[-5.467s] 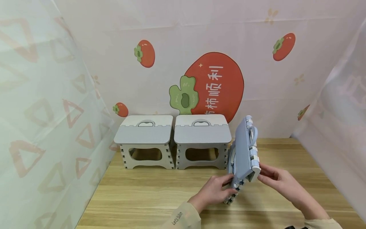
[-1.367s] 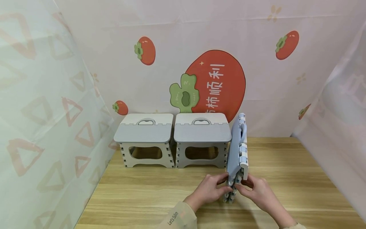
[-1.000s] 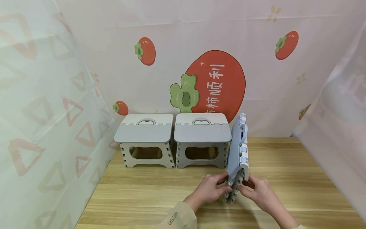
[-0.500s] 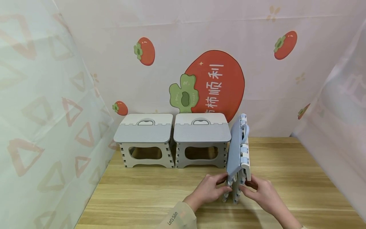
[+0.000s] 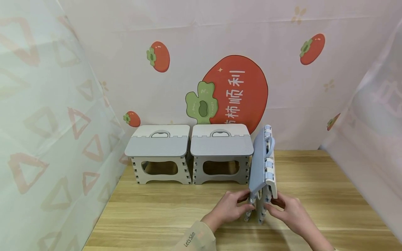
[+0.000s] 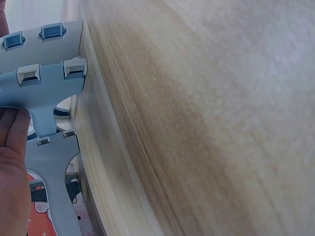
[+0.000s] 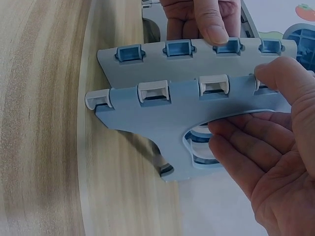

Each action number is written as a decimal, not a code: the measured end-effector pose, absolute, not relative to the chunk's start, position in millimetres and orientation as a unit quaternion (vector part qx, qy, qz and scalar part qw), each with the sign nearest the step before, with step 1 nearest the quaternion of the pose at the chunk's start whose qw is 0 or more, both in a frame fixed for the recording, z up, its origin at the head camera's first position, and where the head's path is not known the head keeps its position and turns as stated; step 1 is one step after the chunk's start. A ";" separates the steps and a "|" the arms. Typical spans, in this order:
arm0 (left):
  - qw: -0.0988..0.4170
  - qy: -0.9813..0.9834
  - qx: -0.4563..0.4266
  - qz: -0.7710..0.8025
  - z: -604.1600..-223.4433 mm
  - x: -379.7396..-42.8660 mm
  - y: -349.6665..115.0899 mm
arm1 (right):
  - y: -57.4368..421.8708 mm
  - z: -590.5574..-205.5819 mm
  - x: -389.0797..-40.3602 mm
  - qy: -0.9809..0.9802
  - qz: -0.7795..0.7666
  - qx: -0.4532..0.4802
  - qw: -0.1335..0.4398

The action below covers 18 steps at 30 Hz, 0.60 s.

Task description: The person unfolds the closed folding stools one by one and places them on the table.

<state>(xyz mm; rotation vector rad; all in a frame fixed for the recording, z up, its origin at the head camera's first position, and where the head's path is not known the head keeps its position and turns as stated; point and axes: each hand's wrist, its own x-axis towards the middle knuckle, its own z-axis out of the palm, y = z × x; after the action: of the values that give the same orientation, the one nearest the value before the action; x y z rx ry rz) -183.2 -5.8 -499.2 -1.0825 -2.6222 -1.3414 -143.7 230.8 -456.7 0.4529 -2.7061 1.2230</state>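
Observation:
A blue-and-white folding step stool [image 5: 259, 160] stands partly unfolded on the table, its top folded upward along the hinges and its two leg panels spread slightly apart. My left hand [image 5: 230, 207] pinches the near edge of the left leg panel between thumb and fingers. Against the right leg panel, my right hand [image 5: 290, 212] holds on, thumb on the hinged edge and fingers at the panel's cut-out, as the right wrist view shows. A loop handle [image 5: 270, 146] sticks out at the top fold. The stool's far side is hidden.
Two unfolded grey-and-white stools [image 5: 160, 144] [image 5: 221, 144] stand side by side at the back, left of the held stool. All stand on a wood-grain table [image 5: 150, 212]. A cloth backdrop [image 5: 267, 35] printed with persimmons hangs close behind.
Earlier the stool leaned further right, then stood nearly flat with its leg panels close together. Since then the right hand has moved slightly right, and the panels have spread apart.

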 end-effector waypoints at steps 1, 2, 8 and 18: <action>0.001 -0.836 -0.344 -0.428 -499.4 -183.2 -5.9 | 231.1 -456.9 -143.5 -0.899 0.405 0.151 0.070; 0.000 -0.836 -0.344 -0.429 -499.5 -183.2 -6.1 | 231.5 -457.1 -143.3 -0.899 0.405 0.152 0.072; -0.006 -0.834 -0.340 -0.434 -499.7 -183.3 -6.5 | 232.8 -457.8 -142.7 -0.900 0.401 0.151 0.079; -0.008 -0.833 -0.343 -0.434 -501.2 -184.1 -7.4 | 234.1 -456.2 -142.4 -0.899 0.411 0.139 0.059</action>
<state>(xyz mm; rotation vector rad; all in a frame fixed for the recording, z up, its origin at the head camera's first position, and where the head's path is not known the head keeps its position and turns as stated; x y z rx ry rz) -184.1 -7.4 -501.2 -1.0840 -2.6298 -1.3702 -142.4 234.1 -456.2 0.4218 -2.7226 1.2458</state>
